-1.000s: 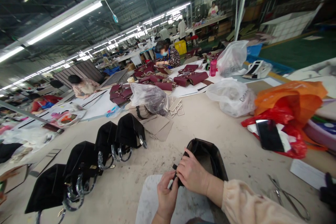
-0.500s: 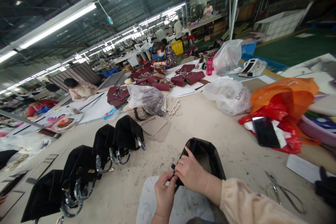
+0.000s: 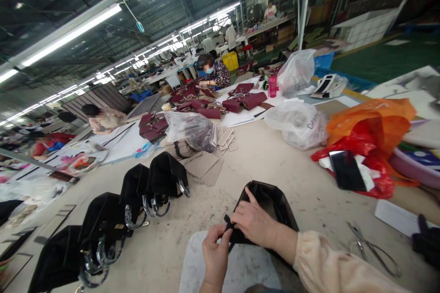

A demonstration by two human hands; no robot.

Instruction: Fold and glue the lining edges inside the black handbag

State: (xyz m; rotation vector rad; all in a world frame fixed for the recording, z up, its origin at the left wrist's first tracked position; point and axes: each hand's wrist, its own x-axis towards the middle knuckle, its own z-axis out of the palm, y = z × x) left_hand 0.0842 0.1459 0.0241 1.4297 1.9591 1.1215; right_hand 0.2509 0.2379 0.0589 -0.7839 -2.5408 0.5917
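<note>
Black bag [image 3: 275,201], cream sleeve [image 3: 330,258], possibly floral shirt [image 3: 223,75]

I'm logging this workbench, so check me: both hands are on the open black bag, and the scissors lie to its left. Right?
Not quite: the scissors lie to the right of the open black bag, as the head view shows. The left hand and right hand are indeed both on it.

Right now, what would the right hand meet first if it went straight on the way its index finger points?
Once past the edge of the black bag it touches, the right hand would probably meet the small pale pieces farther across the table, though its height is hard to judge.
</note>
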